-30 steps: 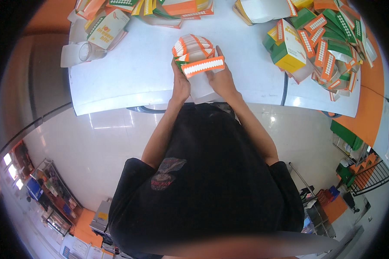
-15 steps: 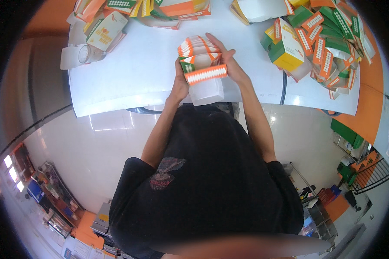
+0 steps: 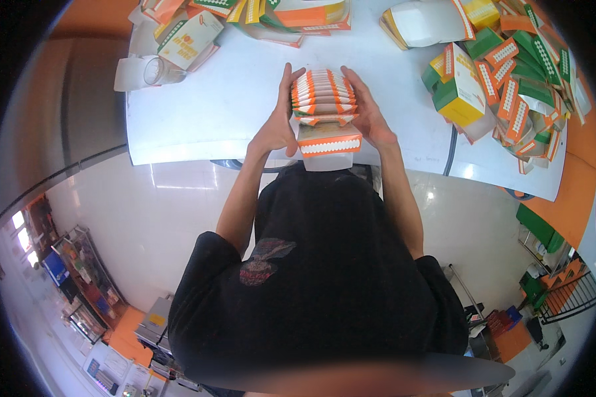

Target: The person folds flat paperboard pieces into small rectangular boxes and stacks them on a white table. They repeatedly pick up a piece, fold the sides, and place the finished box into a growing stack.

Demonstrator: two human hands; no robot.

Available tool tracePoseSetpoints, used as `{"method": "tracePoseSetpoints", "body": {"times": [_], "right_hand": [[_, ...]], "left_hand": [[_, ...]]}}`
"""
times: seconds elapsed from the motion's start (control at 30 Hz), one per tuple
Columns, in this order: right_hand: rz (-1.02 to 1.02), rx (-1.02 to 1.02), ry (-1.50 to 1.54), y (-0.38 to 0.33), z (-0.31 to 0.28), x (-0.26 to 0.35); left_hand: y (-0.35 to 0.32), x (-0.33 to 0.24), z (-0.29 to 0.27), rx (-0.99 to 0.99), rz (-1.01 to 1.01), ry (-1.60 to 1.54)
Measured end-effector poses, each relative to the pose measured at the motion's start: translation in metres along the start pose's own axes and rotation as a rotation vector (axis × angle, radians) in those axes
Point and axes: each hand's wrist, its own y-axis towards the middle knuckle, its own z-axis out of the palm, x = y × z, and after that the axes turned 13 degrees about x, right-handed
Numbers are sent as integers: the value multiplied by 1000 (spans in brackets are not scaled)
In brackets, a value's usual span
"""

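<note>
A nested stack of folded paper food cartons (image 3: 324, 96), orange and white with scalloped edges, lies at the near edge of the white table in front of me. My left hand (image 3: 277, 126) presses along its left side, thumb toward me and fingers pointing away. Against the right side lies my right hand (image 3: 372, 116), its fingers reaching forward. The stack is squeezed between both palms. The nearest carton shows an orange front flap and a pale panel that overhangs the table edge.
A heap of green, orange and yellow cartons (image 3: 520, 99) covers the table's right side, with a yellow-and-white carton (image 3: 460, 89) at its near edge. More flattened cartons (image 3: 298, 16) lie at the back. A clear cup (image 3: 160, 71) rests on its side at the left.
The cartons in the stack have come into a straighter, more even row. My left hand has shifted forward along its side. The whole view has swung slightly, moving the table rightward.
</note>
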Motion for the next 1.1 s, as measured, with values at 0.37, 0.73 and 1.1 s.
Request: {"method": "tracePoseSetpoints", "body": {"times": [0.37,0.73,1.1], "right_hand": [[-308,-323,-444,6,3,-49],[-382,-705,-952,34,9,-58],[-307,-543,-1048,21,-14,-77]], "left_hand": [[-1,18,43,-456,41,91],[28,29,59,-693,-172,292],[23,7,50,-560,-147,183]]}}
